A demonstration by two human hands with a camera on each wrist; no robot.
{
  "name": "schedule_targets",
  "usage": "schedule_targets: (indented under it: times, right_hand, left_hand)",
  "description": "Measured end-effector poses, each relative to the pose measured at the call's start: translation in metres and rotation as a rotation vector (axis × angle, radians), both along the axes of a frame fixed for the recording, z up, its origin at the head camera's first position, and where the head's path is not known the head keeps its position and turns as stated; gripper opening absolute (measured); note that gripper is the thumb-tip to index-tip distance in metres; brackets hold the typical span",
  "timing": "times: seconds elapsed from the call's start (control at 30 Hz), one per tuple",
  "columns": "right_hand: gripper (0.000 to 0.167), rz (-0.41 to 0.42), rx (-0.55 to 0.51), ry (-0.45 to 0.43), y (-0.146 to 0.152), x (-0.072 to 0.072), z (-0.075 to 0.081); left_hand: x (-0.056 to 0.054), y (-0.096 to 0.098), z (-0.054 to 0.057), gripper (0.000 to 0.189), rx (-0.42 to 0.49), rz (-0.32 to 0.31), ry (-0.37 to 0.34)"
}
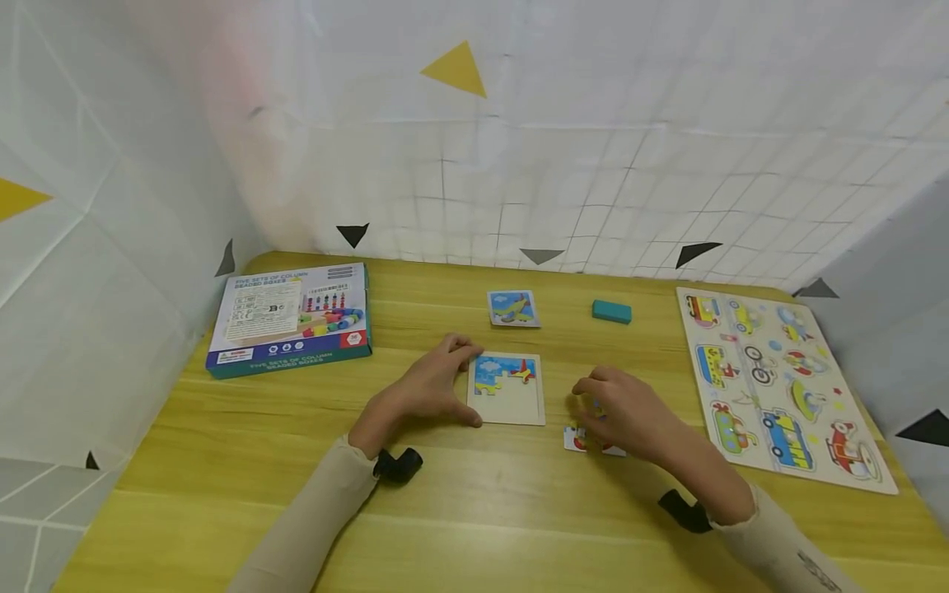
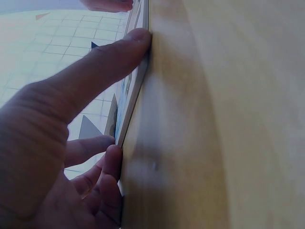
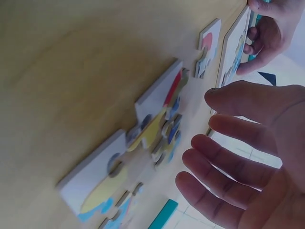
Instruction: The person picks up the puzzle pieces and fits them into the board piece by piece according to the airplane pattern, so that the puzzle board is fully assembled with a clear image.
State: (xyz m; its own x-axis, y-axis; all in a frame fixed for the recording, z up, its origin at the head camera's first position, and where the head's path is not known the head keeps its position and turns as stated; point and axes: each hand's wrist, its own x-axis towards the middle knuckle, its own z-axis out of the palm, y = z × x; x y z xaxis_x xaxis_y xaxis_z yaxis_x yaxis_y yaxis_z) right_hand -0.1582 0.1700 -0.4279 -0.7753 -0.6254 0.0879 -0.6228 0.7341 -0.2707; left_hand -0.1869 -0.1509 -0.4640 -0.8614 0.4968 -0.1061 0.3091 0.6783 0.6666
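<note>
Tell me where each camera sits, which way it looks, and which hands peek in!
Head: worn on the head, looking forward and down at the table, puzzle board and loose pieces; left hand, right hand and both sleeves show.
Left wrist: looks low along the puzzle board's edge; the left hand is big, with a bit of right hand at the top.
Right wrist: looks toward the loose pieces; the right hand is big, the left hand farther off.
Head and right wrist share the puzzle board, loose pieces and both hands.
</note>
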Motion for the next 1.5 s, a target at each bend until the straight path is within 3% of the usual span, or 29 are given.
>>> schedule_targets:
  times: [0.6,1.5]
  right_hand:
    - [0.03,-0.04,0.016,-0.012,0.023,0.001,-0.003]
    - [0.027,0.002,0.007,-0.067,0.025,-0.005,-0.001]
  left_hand:
    - [0.001,0.001,0.001,0.106,0.007,0.008,-0.001]
    - [0.0,0.001,0.001,0.107,0.004,0.007,0.003]
